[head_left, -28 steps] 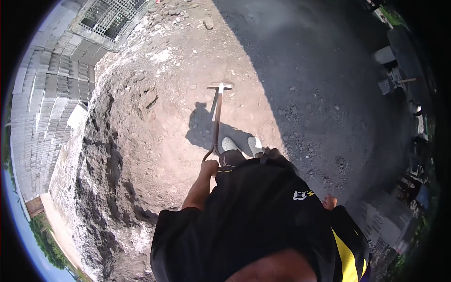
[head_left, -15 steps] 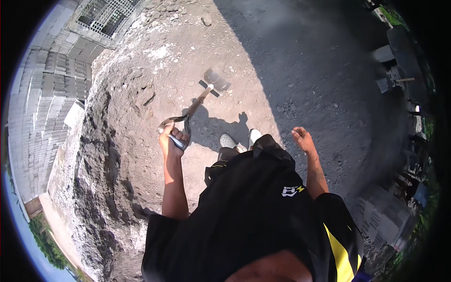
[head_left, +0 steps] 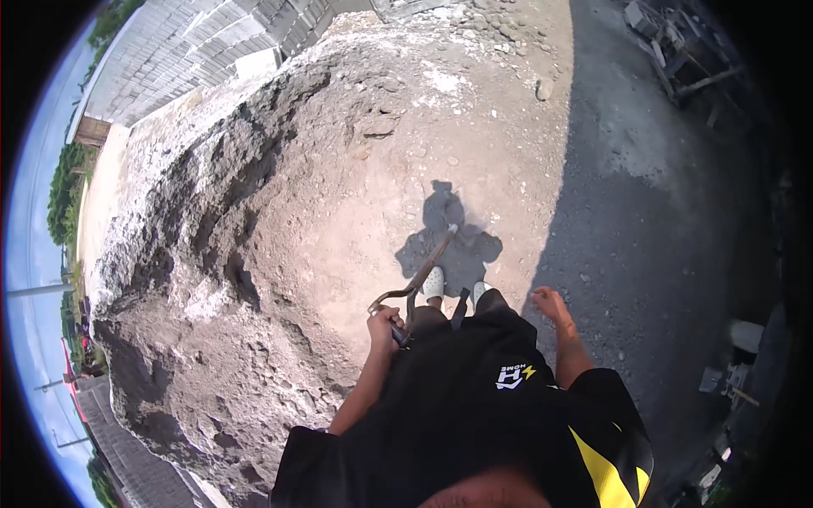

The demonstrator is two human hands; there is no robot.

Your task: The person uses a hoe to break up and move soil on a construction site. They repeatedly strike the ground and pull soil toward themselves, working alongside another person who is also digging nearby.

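The shovel (head_left: 432, 261) is being gripped at its handle (head_left: 393, 295) by the left hand (head_left: 385, 327), closed around it. It is being slanted forward over the ground's (head_left: 517, 173) sunlit part, between the mound (head_left: 212, 229) and the shade's (head_left: 627, 245) edge, its far end (head_left: 452, 229) (blurred) being overlapped by the person's shadow (head_left: 442, 207). Near that edge the right hand (head_left: 553, 305) is being held, fingers loosely bent.

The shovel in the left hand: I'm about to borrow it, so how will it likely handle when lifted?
The shovel is probably stiff: its shaft looks straight. Held only by its D-shaped handle in the left hand, it may feel heavy at the far end and could swing or twist.
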